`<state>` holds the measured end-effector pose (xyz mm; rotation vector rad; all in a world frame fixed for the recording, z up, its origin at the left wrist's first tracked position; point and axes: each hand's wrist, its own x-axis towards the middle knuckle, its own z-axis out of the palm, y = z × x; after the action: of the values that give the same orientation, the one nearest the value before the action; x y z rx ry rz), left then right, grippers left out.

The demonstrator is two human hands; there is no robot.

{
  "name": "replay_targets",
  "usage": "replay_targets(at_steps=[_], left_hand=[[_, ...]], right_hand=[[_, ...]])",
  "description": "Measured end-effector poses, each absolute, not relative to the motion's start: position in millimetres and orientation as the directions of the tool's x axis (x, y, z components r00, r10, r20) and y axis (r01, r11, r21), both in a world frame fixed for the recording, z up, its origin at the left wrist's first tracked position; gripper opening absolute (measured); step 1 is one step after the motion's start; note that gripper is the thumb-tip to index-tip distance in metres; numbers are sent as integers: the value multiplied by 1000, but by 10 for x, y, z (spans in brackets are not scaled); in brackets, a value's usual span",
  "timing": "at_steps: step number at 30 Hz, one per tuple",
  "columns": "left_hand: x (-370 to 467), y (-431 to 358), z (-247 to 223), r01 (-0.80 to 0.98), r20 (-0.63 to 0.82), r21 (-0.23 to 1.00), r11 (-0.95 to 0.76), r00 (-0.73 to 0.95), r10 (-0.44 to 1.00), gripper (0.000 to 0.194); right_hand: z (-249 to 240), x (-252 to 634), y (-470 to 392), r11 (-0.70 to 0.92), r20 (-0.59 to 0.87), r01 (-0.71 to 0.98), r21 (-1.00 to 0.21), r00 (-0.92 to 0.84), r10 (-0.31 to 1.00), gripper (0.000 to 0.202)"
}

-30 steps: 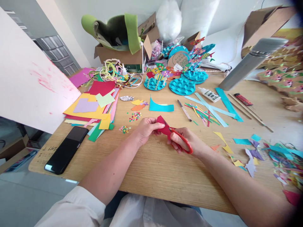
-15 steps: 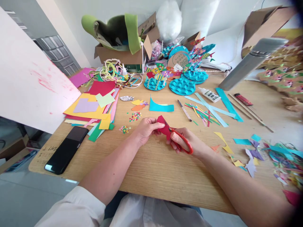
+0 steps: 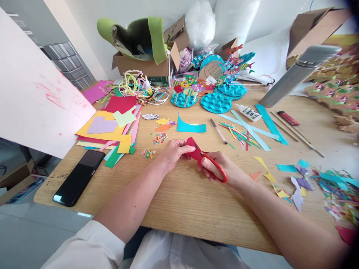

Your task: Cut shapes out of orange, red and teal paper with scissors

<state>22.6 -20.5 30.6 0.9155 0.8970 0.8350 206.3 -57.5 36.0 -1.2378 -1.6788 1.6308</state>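
Over the middle of the table, my left hand [image 3: 177, 152] pinches a small piece of red paper [image 3: 191, 142] between thumb and fingers. My right hand [image 3: 217, 166] is closed round the red handles of a pair of scissors [image 3: 223, 175]. The dark blades lie against the red paper, close to my left thumb. Beyond my hands lies a blue paper offcut [image 3: 191, 127]. Orange and yellow paper fish shapes [image 3: 163, 127] and little heaps of paper confetti [image 3: 160, 138] lie to the left of it.
Coloured paper sheets [image 3: 103, 129] and a phone [image 3: 79, 178] lie left. A pen [image 3: 218, 130], thin paper strips [image 3: 243, 135], a glue bottle [image 3: 249, 112] and a grey flask [image 3: 297, 76] are right. Paper scraps [image 3: 340, 186] pile at the right edge; blue discs [image 3: 215, 102] sit behind.
Almost nothing differs. Both hands stay in place with the red paper and scissors; the scissor handles have shifted very slightly.
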Motion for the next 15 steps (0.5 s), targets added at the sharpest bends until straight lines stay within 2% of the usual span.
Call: replay_targets(at_steps=[15], left_hand=[[230,-206,291,-220,-272,902,371,377,885,28]], right_hand=[[374,2048,-580,-154,-260,260,-953,-443,858,59]])
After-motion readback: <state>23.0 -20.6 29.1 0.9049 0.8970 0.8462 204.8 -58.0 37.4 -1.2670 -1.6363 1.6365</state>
